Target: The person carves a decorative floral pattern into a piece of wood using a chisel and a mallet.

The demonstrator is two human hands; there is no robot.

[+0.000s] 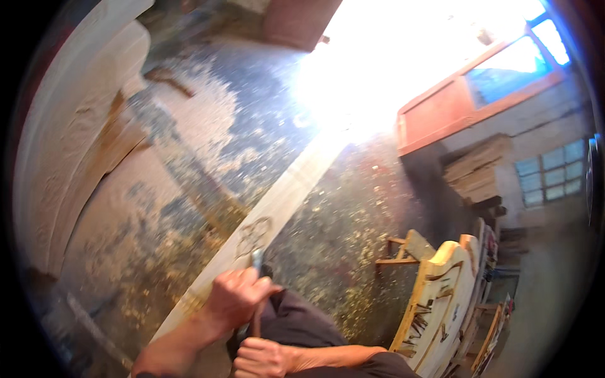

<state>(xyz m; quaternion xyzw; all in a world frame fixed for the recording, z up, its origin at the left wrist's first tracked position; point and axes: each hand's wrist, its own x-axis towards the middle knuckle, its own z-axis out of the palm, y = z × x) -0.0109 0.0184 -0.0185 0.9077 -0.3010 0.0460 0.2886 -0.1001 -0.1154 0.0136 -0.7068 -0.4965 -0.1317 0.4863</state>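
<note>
A long pale wooden board (296, 186) runs diagonally from the lower left up toward the bright doorway. Dark curling lines of a pattern (254, 233) mark its face near the middle. Closed round a carving chisel (257, 257) close to its metal blade, my left hand (239, 294) is over the board's right side. The blade's tip is at the pattern's lower edge; whether it touches the wood I cannot tell. Nearer to me, my right hand (261, 358) is closed round the lower end of the chisel's brown handle. Its fingers hide the handle's end.
Wood shavings litter the floor (340, 233) on both sides. At left stands a large carved wooden panel (82, 126). A curved pale bench (441, 302) with several carving tools is at right, beside a small wooden stool (403, 249). A reddish door (441, 110) stands beyond.
</note>
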